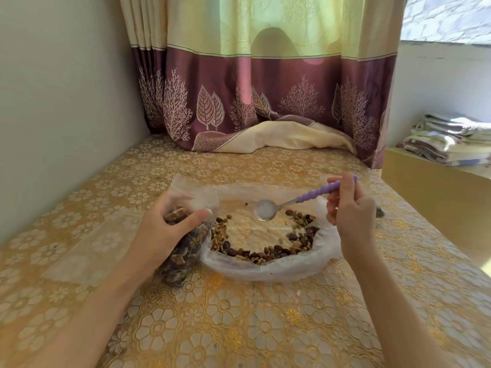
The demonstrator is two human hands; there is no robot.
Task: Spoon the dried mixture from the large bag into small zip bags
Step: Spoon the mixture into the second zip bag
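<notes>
Two bare forearms in view, reaching in from the lower edge, no sleeves showing anywhere along them. Left hand and right hand both bare: no gloves, rings, watch or bracelets visible on fingers or wrists. Nails short, unpainted where visible. Slender fingers. Nothing else of the body in view.

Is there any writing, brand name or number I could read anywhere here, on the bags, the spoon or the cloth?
None can be read.
The small zip bag, large bag and spoon show no print.
The tablecloth and curtain carry only flower and leaf patterns.
</notes>
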